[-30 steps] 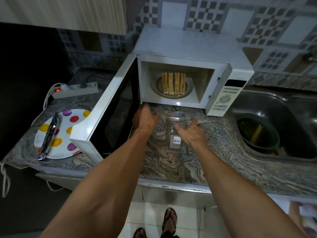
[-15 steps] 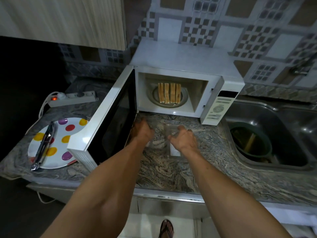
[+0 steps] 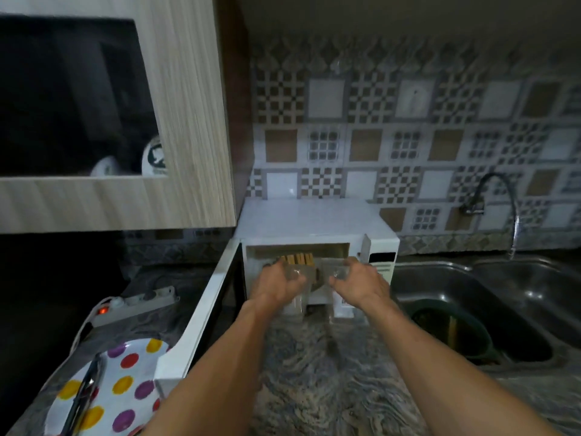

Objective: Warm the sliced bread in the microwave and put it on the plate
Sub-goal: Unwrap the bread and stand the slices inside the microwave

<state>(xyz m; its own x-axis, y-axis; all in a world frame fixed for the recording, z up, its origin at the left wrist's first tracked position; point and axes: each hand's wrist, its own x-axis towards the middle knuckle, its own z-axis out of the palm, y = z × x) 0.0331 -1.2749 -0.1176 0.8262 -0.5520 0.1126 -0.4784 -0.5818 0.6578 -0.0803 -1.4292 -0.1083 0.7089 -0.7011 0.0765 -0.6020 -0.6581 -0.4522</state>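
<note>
I held a clear bag point(image 3: 314, 280) up between both hands at the mouth of the microwave point(image 3: 317, 234), my left hand point(image 3: 278, 283) and right hand point(image 3: 356, 283) each gripping one side. The door point(image 3: 201, 313) stood open to the left, its near corner just beside the plate point(image 3: 125, 391). The bread point(image 3: 298, 259) stood on edge inside; tongs point(image 3: 83, 394) lay on the plate, and a green bowl point(image 3: 452, 332) sat in the sink point(image 3: 509, 297).

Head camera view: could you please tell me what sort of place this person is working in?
Most likely a home kitchen. A white microwave stands open on a marbled stone counter, a steel sink with a curved tap sits beside it, and patterned tiles cover the wall.
</note>
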